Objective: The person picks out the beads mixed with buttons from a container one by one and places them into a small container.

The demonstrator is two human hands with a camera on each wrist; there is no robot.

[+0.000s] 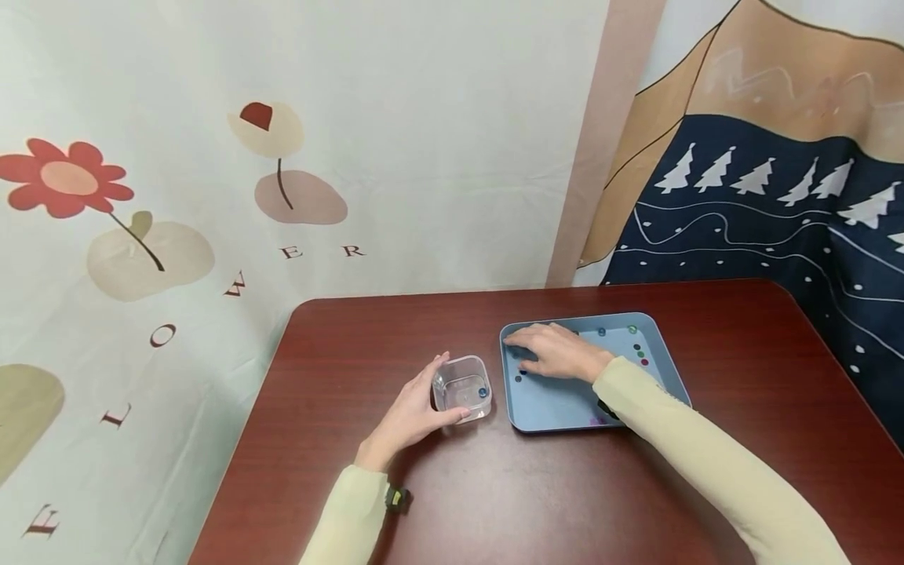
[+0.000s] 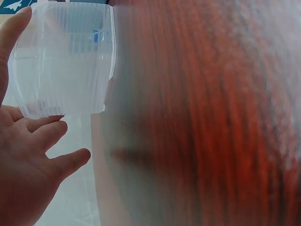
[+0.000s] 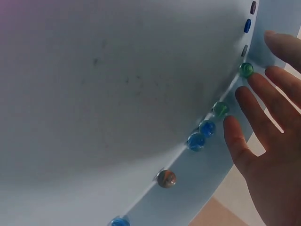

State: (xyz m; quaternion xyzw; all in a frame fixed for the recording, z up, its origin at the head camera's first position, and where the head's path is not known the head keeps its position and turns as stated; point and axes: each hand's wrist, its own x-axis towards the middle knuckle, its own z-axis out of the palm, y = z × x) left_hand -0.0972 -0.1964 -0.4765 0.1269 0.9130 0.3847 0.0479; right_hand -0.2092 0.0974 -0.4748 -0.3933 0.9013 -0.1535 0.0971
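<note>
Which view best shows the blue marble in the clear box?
Head: looking down into the box, it shows the marble distinctly. Left wrist shows only a blurry blue patch through the box. Right wrist shows none of it; that box is out of frame.

PLACE: homelike room, exact kind unclear | flower-print cloth [image 1: 438,149] | tree-print cloth [image 1: 741,227] | wood-grain table [image 1: 537,494]
</note>
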